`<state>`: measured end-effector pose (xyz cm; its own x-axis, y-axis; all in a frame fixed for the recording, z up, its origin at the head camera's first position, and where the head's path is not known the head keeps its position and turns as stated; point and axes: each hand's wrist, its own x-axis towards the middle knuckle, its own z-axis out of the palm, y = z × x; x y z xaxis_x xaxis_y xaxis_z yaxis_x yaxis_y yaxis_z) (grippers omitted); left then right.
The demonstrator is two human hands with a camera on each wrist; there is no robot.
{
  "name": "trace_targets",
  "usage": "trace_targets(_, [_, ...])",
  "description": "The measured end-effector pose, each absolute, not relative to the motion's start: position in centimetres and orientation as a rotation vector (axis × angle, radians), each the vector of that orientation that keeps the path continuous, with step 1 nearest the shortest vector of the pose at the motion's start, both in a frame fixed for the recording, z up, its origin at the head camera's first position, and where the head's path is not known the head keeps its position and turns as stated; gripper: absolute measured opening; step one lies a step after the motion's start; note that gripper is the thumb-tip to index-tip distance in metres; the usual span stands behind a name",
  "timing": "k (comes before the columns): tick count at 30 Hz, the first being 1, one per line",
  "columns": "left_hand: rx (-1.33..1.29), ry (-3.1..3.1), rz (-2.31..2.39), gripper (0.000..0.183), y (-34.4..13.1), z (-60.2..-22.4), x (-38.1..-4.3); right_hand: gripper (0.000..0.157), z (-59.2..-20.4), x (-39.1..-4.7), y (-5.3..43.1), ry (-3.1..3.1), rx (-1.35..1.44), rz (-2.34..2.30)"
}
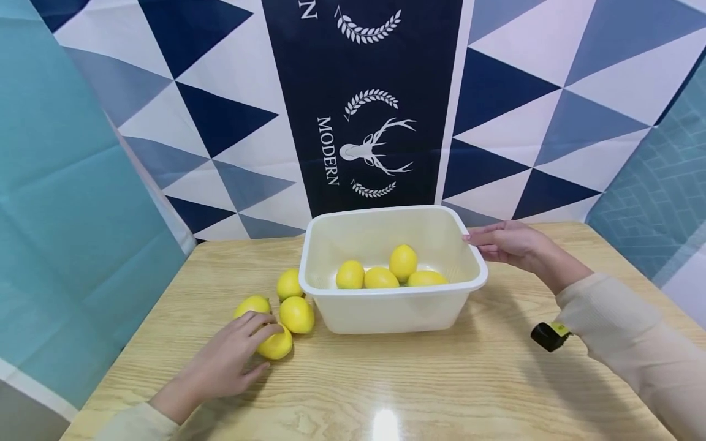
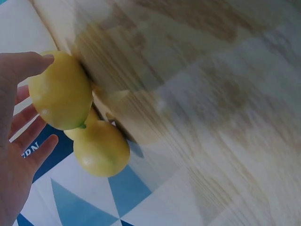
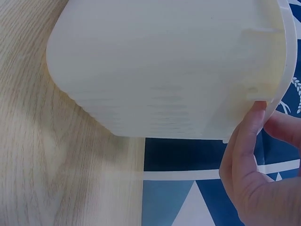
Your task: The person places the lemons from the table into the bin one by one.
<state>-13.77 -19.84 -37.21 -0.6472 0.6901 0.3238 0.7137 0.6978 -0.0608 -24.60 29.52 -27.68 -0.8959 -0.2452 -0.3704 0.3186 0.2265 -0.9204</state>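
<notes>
My left hand (image 1: 234, 355) reaches over a lemon (image 1: 276, 344) at the left of the table, fingers spread above it and the thumb apart from it. In the left wrist view that lemon (image 2: 61, 92) lies between thumb and fingers, with another lemon (image 2: 102, 148) beside it. More lemons (image 1: 298, 315) sit close by, left of a cream plastic basin (image 1: 386, 312). Several lemons (image 1: 380, 277) lie inside the basin. At its right end my right hand (image 1: 510, 242) pinches the rim; the right wrist view shows fingertips (image 3: 259, 107) against the outer wall.
The wooden table (image 1: 353, 386) bears everything. A patterned cloth backdrop (image 1: 364, 122) rises behind the basin, and teal cloth (image 1: 83, 214) hangs on the left. A small black object (image 1: 548, 337) with a yellow part shows beside the right sleeve.
</notes>
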Motion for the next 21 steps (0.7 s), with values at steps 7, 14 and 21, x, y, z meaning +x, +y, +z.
trace_targets(7, [-1.074, -2.690, -0.136, 0.065, -19.3, -37.4, -13.9, 0.009, -27.6, -24.6, 29.7, 2.011, 0.070, -1.744])
trace_targets(14, [-1.042, -2.719, -0.113, 0.064, -18.7, -37.4, -14.4, 0.014, -27.5, -24.7, 29.6, 1.976, 0.063, -1.772])
trace_targets(21, [-1.044, -2.755, -0.096, 0.064, -18.2, -37.6, -14.5, 0.052, -27.8, -24.8, 29.5, 2.035, 0.072, -1.715])
